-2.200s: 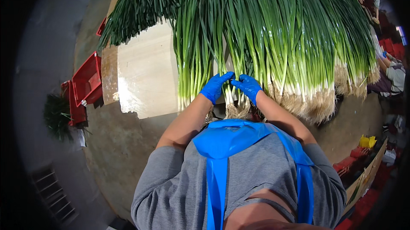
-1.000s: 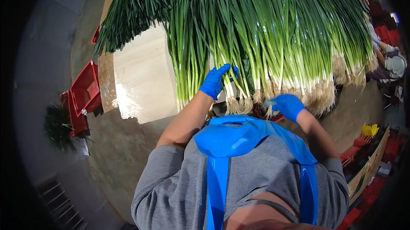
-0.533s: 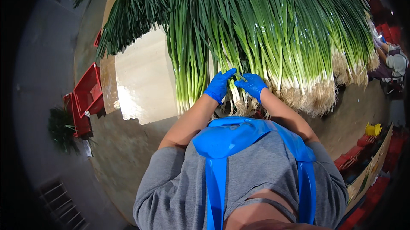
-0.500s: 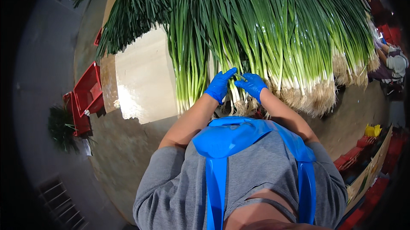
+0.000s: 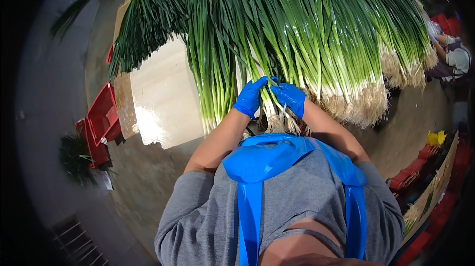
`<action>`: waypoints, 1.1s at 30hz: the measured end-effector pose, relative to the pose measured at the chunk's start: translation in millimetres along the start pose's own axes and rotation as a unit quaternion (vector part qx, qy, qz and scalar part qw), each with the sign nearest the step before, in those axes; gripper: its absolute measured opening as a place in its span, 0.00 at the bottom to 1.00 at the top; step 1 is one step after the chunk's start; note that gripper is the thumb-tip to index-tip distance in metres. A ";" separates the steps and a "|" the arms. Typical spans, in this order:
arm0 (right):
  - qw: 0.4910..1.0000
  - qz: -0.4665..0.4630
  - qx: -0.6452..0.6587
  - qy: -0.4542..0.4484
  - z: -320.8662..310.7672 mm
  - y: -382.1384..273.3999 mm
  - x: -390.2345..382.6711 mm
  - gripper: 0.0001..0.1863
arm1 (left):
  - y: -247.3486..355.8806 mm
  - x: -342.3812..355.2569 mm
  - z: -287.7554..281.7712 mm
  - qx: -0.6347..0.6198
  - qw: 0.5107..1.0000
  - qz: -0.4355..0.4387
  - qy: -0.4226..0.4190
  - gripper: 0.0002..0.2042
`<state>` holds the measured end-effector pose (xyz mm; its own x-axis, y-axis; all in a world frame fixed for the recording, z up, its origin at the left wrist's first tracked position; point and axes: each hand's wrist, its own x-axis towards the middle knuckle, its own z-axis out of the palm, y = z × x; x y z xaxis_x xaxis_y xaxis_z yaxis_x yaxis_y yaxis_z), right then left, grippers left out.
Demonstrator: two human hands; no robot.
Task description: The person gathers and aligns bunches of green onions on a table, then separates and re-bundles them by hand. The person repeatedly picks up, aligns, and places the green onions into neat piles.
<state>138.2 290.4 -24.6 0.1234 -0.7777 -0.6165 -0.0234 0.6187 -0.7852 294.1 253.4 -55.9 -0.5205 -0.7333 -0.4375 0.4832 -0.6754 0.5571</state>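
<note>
My left hand (image 5: 250, 99), in a blue glove, is closed on a small bunch of green onions (image 5: 270, 109) with pale stems and hairy roots. Beside it, my gloved right hand (image 5: 291, 100) has its fingers pinched on a thin pale strip (image 5: 273, 82) at that bunch. The roots hang just above my blue apron (image 5: 267, 157). Long green onions (image 5: 336, 58) lie in dense rows on both sides of my hands, white root ends toward me on the right, over a pale board (image 5: 166, 108) that shows at the left.
A darker heap of greens (image 5: 146, 23) lies at the top left. Red crates (image 5: 104, 112) and loose greens (image 5: 71, 159) are at floor level on the left. Another person's arm and light clothing (image 5: 452, 61) show at the far right, above a yellow item (image 5: 435, 138) and red crates.
A second ago my right hand was away to the lower right; it came back beside my left. Since half a second ago both hands have shifted slightly up and left, and a pale strip dangles lower.
</note>
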 end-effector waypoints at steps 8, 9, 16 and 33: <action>0.994 -0.033 0.026 0.098 8.7 -0.4 -9.2 0.10 | -1.6 -4.7 5.2 -0.014 0.999 0.013 0.043 0.09; 0.992 -0.044 0.051 0.105 10.6 -1.7 -13.5 0.10 | -1.2 -5.6 6.2 -0.011 0.999 0.017 0.050 0.09; 0.988 -0.101 0.077 0.091 -4.1 7.5 -42.8 0.11 | 2.5 -3.2 -1.4 -0.040 0.995 0.040 0.077 0.13; 0.654 0.505 -0.530 -0.188 -250.0 240.4 -293.5 0.12 | 10.6 13.9 -24.9 0.041 0.999 0.007 0.014 0.16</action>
<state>-151.7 639.6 -47.0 -0.2557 0.1749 -0.9508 -0.9325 0.2149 0.2904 309.5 234.1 -73.7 -0.4932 -0.7453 -0.4486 0.4297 -0.6571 0.6193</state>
